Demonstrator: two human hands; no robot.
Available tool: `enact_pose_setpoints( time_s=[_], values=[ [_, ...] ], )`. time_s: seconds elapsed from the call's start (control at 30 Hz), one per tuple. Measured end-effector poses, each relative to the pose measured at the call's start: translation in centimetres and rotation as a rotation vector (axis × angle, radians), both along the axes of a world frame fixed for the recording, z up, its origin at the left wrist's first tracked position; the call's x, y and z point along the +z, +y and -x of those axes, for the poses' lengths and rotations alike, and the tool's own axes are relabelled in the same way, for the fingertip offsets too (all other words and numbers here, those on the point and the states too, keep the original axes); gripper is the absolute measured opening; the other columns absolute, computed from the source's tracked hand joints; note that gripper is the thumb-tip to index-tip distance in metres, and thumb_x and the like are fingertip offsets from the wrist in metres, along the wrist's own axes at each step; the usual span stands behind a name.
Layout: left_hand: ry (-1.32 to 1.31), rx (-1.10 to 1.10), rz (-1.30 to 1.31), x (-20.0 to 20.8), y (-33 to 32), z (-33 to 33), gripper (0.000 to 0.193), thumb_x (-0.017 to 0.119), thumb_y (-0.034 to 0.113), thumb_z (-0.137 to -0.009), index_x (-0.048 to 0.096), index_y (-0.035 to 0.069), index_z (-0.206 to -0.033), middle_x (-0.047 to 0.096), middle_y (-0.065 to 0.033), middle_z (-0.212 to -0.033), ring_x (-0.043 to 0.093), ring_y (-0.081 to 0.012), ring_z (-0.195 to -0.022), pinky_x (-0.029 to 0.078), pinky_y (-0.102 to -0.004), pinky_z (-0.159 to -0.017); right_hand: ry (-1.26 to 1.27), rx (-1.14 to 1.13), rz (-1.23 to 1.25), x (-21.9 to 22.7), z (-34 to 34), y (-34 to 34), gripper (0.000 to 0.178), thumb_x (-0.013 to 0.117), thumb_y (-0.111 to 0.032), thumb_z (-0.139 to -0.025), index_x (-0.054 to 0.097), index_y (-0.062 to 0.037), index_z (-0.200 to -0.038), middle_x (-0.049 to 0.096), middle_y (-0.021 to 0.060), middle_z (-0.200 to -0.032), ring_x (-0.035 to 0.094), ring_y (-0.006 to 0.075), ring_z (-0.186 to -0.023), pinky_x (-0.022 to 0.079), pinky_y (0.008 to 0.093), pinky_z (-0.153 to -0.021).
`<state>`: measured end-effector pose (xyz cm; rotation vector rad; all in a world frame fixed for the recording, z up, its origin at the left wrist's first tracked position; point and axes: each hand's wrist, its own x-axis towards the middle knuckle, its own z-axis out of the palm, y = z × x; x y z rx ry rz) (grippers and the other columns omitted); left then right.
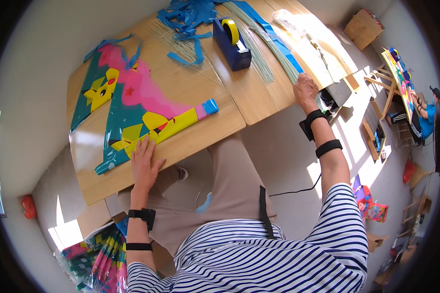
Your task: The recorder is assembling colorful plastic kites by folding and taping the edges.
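Observation:
A glossy printed sheet (137, 93) in pink, teal and yellow, with cartoon figures, lies on the left of the table. Its near edge forms a narrow yellow strip with a blue tip at the right end. My left hand (144, 163) rests on this near edge, fingers stretched out and flat. At the table's right edge my right hand (306, 89) is closed, by the near ends of a bundle of thin pale sticks (274, 46) and a blue strip (292, 61). Whatever its fingers hold is hidden.
A dark blue tape dispenser (237, 56) with a yellow roll stands mid-table. Blue ribbons (193, 14) and loose thin sticks (181, 44) lie at the back. Packed printed sheets (98, 259) are at lower left. Another person (428, 115) sits at a table far right.

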<state>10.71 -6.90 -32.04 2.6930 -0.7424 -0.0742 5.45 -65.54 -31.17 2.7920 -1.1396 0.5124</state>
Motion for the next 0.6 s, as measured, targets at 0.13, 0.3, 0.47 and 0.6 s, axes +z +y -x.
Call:
enact_pose_setpoints(
  time_s=[0.13, 0.3, 0.47, 0.6],
  values=[
    [-0.027, -0.006, 0.006, -0.3, -0.1, 0.0, 0.07, 0.077, 0.026, -0.088, 0.051, 0.013, -0.151, 0.037, -0.0074, -0.165, 0.028, -0.0354, -0.154, 0.02, -0.0579, -0.124, -0.053, 0.173, -0.045, -1.2, 11.7, -1.7, 0.01, 0.054, -0.006, -0.089, 0.062, 0.0012, -0.09, 0.067, 0.0242, -0.095, 0.065, 0.0443, -0.091, 0.054, 0.0503, -0.082],
    [-0.05, 0.007, 0.015, -0.7, 0.3, 0.5, 0.071, 0.077, 0.03, -0.087, 0.051, 0.014, -0.152, 0.037, -0.0056, -0.165, 0.028, -0.033, -0.154, 0.019, -0.0586, -0.124, -0.211, -0.165, -1.056, -0.5, 24.0, 0.1, 0.024, 0.065, -0.019, -0.091, 0.063, 0.0039, -0.097, 0.068, 0.0114, -0.083, 0.069, 0.0213, -0.079, 0.055, 0.0376, -0.073],
    [-0.019, 0.004, 0.03, -0.5, 0.1, 0.2, 0.07, 0.077, 0.025, -0.087, 0.052, 0.014, -0.151, 0.038, -0.0065, -0.165, 0.029, -0.0348, -0.154, 0.019, -0.057, -0.124, -0.162, 0.076, -0.951, -3.4, 18.1, -1.3, 0.044, 0.076, -0.034, -0.087, 0.067, 0.0048, -0.106, 0.07, 0.0102, -0.088, 0.066, 0.0202, -0.062, 0.055, 0.0328, -0.065],
    [-0.008, 0.017, 0.036, -1.0, 0.3, 0.0, 0.071, 0.078, 0.029, -0.087, 0.052, 0.015, -0.152, 0.038, -0.0048, -0.164, 0.028, -0.0325, -0.154, 0.018, -0.058, -0.124, -0.162, -0.081, -0.868, -2.4, 8.2, 0.1, 0.046, 0.076, -0.038, -0.087, 0.069, 0.0043, -0.103, 0.073, 0.0142, -0.088, 0.071, 0.0226, -0.066, 0.056, 0.035, -0.066]
  ],
)
